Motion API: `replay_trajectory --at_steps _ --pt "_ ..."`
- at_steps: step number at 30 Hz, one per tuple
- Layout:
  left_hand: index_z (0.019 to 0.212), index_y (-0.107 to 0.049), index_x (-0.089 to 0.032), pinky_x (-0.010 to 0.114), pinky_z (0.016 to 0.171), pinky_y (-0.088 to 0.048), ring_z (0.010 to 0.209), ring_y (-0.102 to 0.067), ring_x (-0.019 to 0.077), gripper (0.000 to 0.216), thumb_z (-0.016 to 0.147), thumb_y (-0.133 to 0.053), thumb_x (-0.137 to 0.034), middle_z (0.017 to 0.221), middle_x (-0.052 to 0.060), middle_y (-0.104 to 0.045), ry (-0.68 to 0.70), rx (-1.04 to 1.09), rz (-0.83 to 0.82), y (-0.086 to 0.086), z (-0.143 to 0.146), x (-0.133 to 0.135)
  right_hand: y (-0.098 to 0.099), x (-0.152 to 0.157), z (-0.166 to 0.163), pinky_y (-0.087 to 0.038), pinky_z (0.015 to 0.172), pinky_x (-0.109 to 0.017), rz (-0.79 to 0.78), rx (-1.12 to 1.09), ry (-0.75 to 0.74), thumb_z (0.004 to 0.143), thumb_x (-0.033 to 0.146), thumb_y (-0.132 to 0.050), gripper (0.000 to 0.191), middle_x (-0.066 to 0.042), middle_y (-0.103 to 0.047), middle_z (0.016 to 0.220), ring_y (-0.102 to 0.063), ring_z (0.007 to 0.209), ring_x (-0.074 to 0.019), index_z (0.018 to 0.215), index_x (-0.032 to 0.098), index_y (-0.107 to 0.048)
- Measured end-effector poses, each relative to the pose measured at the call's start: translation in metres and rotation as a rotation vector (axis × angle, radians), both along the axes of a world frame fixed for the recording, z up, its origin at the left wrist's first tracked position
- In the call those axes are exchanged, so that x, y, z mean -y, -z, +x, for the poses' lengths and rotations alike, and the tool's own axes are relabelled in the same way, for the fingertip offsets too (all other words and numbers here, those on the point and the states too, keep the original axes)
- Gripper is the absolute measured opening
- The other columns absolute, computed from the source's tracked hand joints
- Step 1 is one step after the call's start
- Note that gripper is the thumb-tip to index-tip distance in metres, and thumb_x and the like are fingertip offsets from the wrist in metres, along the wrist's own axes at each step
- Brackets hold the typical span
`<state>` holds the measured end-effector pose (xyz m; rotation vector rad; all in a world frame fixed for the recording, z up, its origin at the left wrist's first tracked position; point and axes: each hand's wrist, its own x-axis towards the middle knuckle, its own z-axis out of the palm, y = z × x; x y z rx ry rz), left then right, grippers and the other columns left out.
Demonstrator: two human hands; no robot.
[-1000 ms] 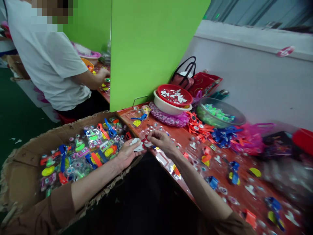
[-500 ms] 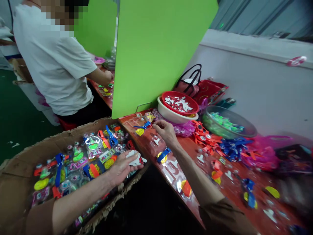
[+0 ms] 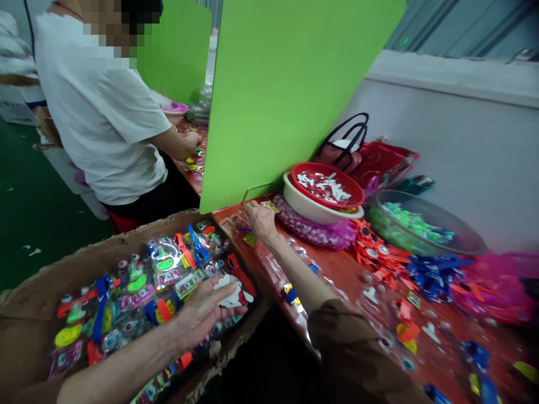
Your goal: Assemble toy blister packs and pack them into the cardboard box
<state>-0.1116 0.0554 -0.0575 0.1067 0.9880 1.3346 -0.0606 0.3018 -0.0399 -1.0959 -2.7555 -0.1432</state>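
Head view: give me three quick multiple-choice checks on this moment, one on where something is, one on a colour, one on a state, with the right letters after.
1. Where is the right hand?
A. In the clear bowl
B. On the table by the green divider
C. Against the wall

2. What colour is the bowl nested in the white basin?
A. Red
B. Blue
C. Green

3. What is the left hand doing?
A. Clenched into a fist
B. Hanging out of view
C. Open above the cardboard box, fingers at a white-and-red piece

1: B, the hand reaches down at the divider's foot.
2: A, the red bowl sits in the basin.
3: C, the spread fingers show over the box.
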Motion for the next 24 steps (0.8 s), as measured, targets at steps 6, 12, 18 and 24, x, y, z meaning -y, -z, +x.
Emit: replay_trajectory --at_steps 6,12,18,24 --pt "0.089 -0.070 -0.017 0.034 0.072 -0.061 0.079 -0.069 0.0197 0.018 0.075 -0.081 -0.020 0.092 0.006 -0.071 -0.008 0.001 -0.025 0.002 -0.005 -0.001 0.013 -0.015 -0.002 -0.044 0.072 -0.029 -0.134 0.015 0.033 0.095 0.021 -0.051 0.022 -0.014 -0.072 0.100 -0.066 0.087 -0.0230 0.094 0.015 -0.072" --pt "0.087 -0.071 -0.018 0.033 0.072 -0.062 0.079 -0.069 0.0193 0.015 0.076 -0.080 -0.021 0.093 0.007 -0.071 -0.003 -0.002 -0.012 0.002 -0.006 0.002 0.012 -0.024 -0.005 -0.047 0.070 -0.029 -0.232 -0.007 -0.003 0.087 0.012 -0.055 0.020 -0.013 -0.074 0.089 -0.067 0.081 -0.0228 0.092 0.014 -0.075" --pt "0.088 -0.070 -0.017 0.032 0.068 -0.061 0.077 -0.070 0.0207 0.023 0.070 -0.085 -0.019 0.089 0.006 -0.072 -0.045 0.012 -0.050 0.001 -0.009 0.007 -0.014 -0.008 0.015 -0.048 0.077 -0.026 -0.253 -0.248 -0.068 0.086 0.010 -0.049 0.028 -0.009 -0.076 0.093 -0.066 0.084 -0.0182 0.097 0.015 -0.074" --pt "0.083 -0.072 -0.019 0.033 0.074 -0.061 0.079 -0.070 0.0195 0.015 0.073 -0.083 -0.018 0.087 0.005 -0.073 -0.035 0.026 -0.074 -0.004 -0.017 0.010 -0.064 0.058 0.101 -0.050 0.073 -0.030 -0.335 -0.532 -0.192 0.090 0.020 -0.052 0.022 -0.006 -0.074 0.091 -0.066 0.079 -0.0192 0.096 0.021 -0.073"
